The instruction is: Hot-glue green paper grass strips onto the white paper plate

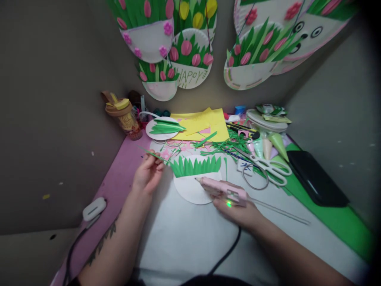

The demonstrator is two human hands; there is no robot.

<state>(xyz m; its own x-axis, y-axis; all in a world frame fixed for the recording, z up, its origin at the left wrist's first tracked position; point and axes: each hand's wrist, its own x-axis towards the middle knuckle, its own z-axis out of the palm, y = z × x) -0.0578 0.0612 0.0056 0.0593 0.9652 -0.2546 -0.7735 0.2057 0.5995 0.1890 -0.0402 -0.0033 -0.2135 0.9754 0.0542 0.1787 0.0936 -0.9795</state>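
In the head view, a round white plate (190, 192) lay on pale table covering (178, 234), with a row of green paper leaves (196, 167) standing along its upper half. The hands were apart from each other, one on each side of the plate. Left of the plate, the left hand (150, 172) pinched a thin green strip (163, 159) between thumb and fingers, one end pointing toward the leaves. At the plate's lower right, the right hand (236, 208) was wrapped around a pink glue gun (223, 187), whose green light glowed; its nozzle was over the white lower half, though whether it touched I could not tell. Behind the plate were green paper scraps (238, 139), yellow paper (193, 123) and a smaller plate (150, 131) bearing more green leaves. Right of the plate lay white-handled scissors (278, 169) and, farther off, a black case (315, 178). A lidded cup (127, 123) stood well apart, behind the plate and to its left.
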